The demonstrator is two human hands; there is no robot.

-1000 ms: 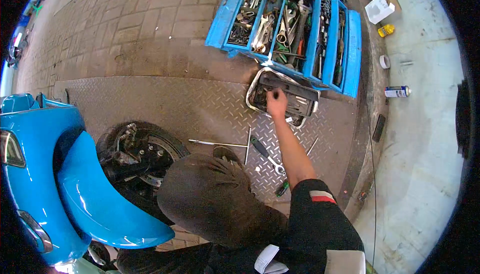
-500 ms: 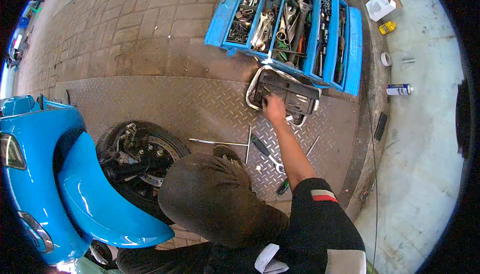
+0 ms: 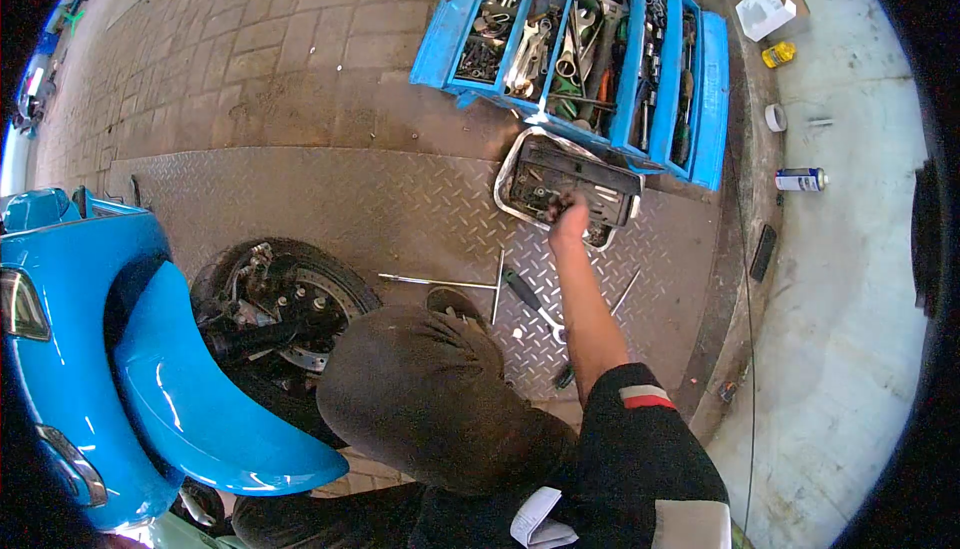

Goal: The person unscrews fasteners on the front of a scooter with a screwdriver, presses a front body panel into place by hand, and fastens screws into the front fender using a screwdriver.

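Over a small tray (image 3: 507, 211) with a pale rim, my right hand (image 3: 568, 219) is held with its fingers curled together. What they hold, if anything, is too small and dark to make out. Inside the tray lie a black plastic case (image 3: 575, 165) and small dark metal parts. My left hand is out of view. Below my right forearm, on the metal plate, are a dark-handled screwdriver (image 3: 521, 289), a wrench (image 3: 551, 326) and a long T-handle wrench (image 3: 440, 281).
A blue cantilever toolbox (image 3: 432, 59) full of wrenches and sockets stands open beyond the tray. On the left is a blue scooter (image 3: 80, 289) with its wheel (image 3: 345, 284) near my knee. By the wall lie a spray can (image 3: 799, 180), tape roll (image 3: 775, 118) and yellow bottle (image 3: 778, 55).
My right hand has moved right and slightly toward me, from the tray's left part to its middle. Small parts on the tray's left side are now uncovered.
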